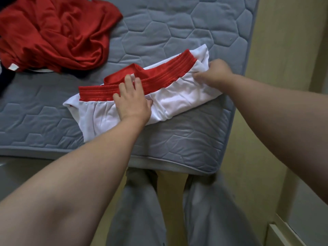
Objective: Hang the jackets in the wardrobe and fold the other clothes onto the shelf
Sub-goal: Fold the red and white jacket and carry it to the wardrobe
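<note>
White shorts with a red waistband [179,98] lie folded on the grey quilted mattress [177,29], near its front right corner. My left hand [132,101] rests flat on the middle of the shorts, its fingers spread over the red waistband. My right hand [215,73] pinches the white fabric at the right end of the shorts, just below the waistband.
A crumpled red garment [58,32] with a white label lies at the mattress's far left, over something dark at the left edge. The mattress's front edge [159,162] stands against my legs in grey trousers. Beige floor and a pale wall run along the right.
</note>
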Action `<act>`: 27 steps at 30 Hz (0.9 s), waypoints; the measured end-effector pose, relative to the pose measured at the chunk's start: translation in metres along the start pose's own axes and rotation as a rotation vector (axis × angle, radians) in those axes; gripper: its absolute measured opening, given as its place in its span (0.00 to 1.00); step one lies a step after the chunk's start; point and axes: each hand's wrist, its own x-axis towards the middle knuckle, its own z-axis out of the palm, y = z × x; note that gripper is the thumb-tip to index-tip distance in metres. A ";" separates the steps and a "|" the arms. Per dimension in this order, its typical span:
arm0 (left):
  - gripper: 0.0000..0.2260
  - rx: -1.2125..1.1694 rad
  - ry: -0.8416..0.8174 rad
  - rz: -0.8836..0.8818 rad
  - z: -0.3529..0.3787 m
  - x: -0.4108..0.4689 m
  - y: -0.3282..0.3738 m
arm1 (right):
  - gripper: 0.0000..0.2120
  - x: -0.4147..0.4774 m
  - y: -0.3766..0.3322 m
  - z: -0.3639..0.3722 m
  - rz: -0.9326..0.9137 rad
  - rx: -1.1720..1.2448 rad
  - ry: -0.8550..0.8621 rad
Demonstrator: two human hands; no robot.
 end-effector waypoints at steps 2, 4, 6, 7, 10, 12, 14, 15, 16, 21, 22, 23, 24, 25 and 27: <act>0.34 -0.148 0.104 -0.033 -0.001 -0.013 0.000 | 0.10 -0.010 -0.002 -0.003 -0.106 -0.005 -0.023; 0.26 -0.430 0.174 -0.111 -0.003 -0.023 0.004 | 0.08 -0.024 -0.003 -0.006 -0.199 0.029 -0.030; 0.20 -0.640 0.197 -0.205 -0.004 -0.027 0.011 | 0.10 -0.041 -0.002 -0.010 -0.245 0.055 0.018; 0.17 -0.707 0.178 -0.246 -0.004 -0.027 0.015 | 0.11 -0.050 -0.001 -0.011 -0.256 0.062 0.038; 0.10 -0.831 -0.029 -0.342 0.001 -0.022 0.034 | 0.15 -0.077 -0.003 -0.011 -0.307 0.079 0.044; 0.08 -0.919 -0.174 -0.343 0.002 -0.019 0.051 | 0.12 -0.097 -0.009 -0.013 -0.357 0.108 0.078; 0.09 -1.117 -0.322 -0.331 -0.006 -0.017 0.069 | 0.11 -0.117 -0.014 -0.017 -0.406 0.190 0.129; 0.13 -1.241 -0.412 -0.334 -0.012 -0.016 0.078 | 0.12 -0.128 -0.018 -0.019 -0.423 0.215 0.148; 0.17 -1.357 -0.516 -0.342 -0.019 -0.016 0.086 | 0.13 -0.136 -0.020 -0.022 -0.432 0.226 0.157; 0.13 -1.561 -0.876 -0.338 -0.024 -0.020 0.088 | 0.10 -0.161 -0.023 -0.018 -0.391 0.108 0.118; 0.12 -1.586 -0.880 -0.352 -0.022 -0.022 0.081 | 0.11 -0.165 -0.028 -0.012 -0.385 0.096 0.105; 0.11 -1.620 -0.865 -0.378 -0.020 -0.025 0.071 | 0.13 -0.168 -0.034 -0.004 -0.387 0.097 0.095; 0.10 -1.648 -0.826 -0.414 -0.019 -0.027 0.057 | 0.14 -0.170 -0.041 0.006 -0.393 0.105 0.082; 0.08 -1.660 -0.774 -0.455 -0.018 -0.029 0.041 | 0.12 -0.171 -0.049 0.018 -0.400 0.103 0.062; 0.05 -1.655 -0.665 -0.542 -0.012 -0.032 0.004 | 0.08 -0.171 -0.068 0.046 -0.411 0.056 0.030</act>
